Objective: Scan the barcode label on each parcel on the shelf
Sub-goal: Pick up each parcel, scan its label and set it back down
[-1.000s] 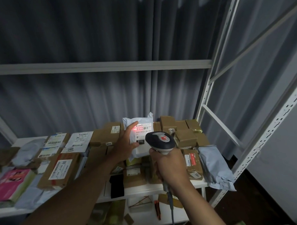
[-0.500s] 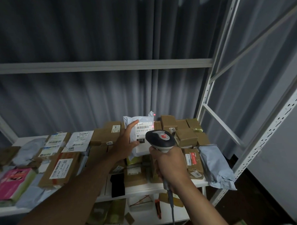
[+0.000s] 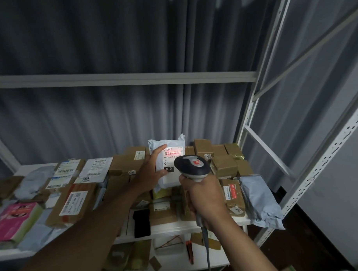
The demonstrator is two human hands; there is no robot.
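Observation:
My left hand (image 3: 150, 172) grips a white poly-bag parcel (image 3: 170, 179) by its left edge and holds it upright above the shelf, label toward me. Its white barcode label (image 3: 173, 154) shows a red scan line across the bars and the number 010. My right hand (image 3: 204, 193) grips the handle of a grey and black barcode scanner (image 3: 192, 168), its head just in front of the parcel's lower right corner, aimed at the label. The scanner's cable (image 3: 207, 248) hangs down from my fist.
The white shelf (image 3: 177, 224) holds several brown boxes (image 3: 223, 164), labelled cartons (image 3: 75, 201), grey poly bags (image 3: 257, 201) and a pink packet (image 3: 13, 220). A perforated white upright (image 3: 321, 171) stands at the right; a bare upper shelf rail (image 3: 121, 78) crosses above. More items lie on the lower shelf (image 3: 178, 257).
The red scan light sat on the label a second ago, slipped to the parcel's top right corner, and now lies across the barcode again. Both hands stay nearly still.

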